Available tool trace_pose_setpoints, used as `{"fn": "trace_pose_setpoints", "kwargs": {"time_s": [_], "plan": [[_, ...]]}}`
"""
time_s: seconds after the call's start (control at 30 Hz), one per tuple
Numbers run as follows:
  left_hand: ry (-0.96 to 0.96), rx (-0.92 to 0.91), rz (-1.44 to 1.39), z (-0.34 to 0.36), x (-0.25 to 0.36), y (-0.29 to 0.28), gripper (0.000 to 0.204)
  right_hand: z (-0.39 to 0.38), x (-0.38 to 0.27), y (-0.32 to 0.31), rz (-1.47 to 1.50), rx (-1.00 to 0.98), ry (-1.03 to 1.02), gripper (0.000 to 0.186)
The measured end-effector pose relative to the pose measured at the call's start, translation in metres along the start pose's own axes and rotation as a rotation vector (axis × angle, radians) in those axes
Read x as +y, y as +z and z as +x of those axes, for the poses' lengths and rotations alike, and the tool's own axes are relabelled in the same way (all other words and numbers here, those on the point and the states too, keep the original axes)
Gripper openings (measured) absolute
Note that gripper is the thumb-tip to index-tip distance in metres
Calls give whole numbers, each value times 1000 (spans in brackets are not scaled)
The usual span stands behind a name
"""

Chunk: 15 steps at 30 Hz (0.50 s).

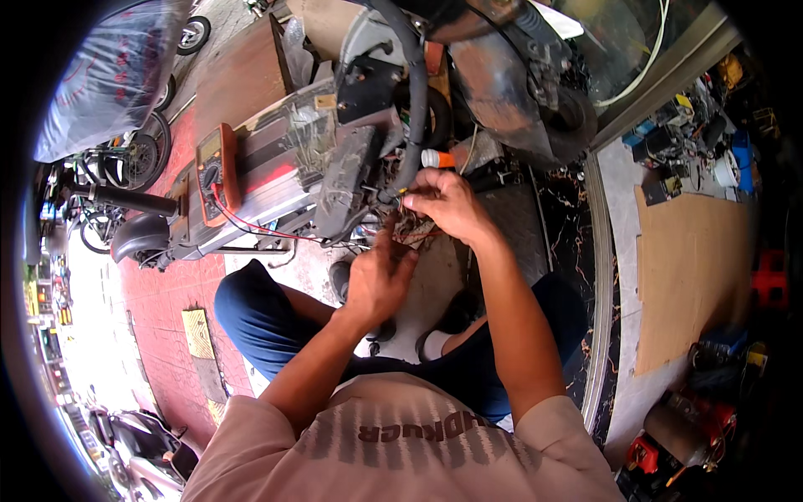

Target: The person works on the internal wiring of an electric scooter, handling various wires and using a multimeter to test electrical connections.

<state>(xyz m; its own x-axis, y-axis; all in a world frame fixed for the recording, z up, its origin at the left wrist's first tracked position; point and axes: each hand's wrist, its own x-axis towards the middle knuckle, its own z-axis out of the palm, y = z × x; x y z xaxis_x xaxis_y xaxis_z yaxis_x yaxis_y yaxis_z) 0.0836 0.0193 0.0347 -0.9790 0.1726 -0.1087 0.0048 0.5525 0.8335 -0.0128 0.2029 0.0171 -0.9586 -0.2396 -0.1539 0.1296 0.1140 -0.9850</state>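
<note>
Orange plastic rims the meter [217, 176], which lies on the scooter [276, 155]; red and black leads [266, 229] trail off it to the right, toward the person's hands. Right of the meter, and a little lower, sits the tangle of wires [411, 227] being handled. It lies just beyond the left hand [381, 280] and just below the fingertips of the right hand [447, 205], between the two. The right hand is pinched, thumb toward fingers, on what looks like a small bit of the tangle; the left is half curled, its index finger stretched up to the wires (whether it grips a strand or a probe, I can't tell from where I stand). I'd judge the wires light and limp, grimy enough to slip a little, and fragile where a strand meets a joint. They'd take a fingertip hold on the covering, close to the joint. Higher up, also right of the meter, the thick grey hose [416, 100] looks stiffer and heavier.
</note>
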Motion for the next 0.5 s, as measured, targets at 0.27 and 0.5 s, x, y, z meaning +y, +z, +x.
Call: {"fn": "trace_pose_setpoints", "kwargs": {"time_s": [0.27, 0.5], "plan": [[320, 381, -304, 2, 64, -104, 27, 1, 5, -29, -29, 192, 37, 20], [42, 435, -394, 158, 6, -178, 24, 1, 28, -32, -228, 267, -64, 30]]}}
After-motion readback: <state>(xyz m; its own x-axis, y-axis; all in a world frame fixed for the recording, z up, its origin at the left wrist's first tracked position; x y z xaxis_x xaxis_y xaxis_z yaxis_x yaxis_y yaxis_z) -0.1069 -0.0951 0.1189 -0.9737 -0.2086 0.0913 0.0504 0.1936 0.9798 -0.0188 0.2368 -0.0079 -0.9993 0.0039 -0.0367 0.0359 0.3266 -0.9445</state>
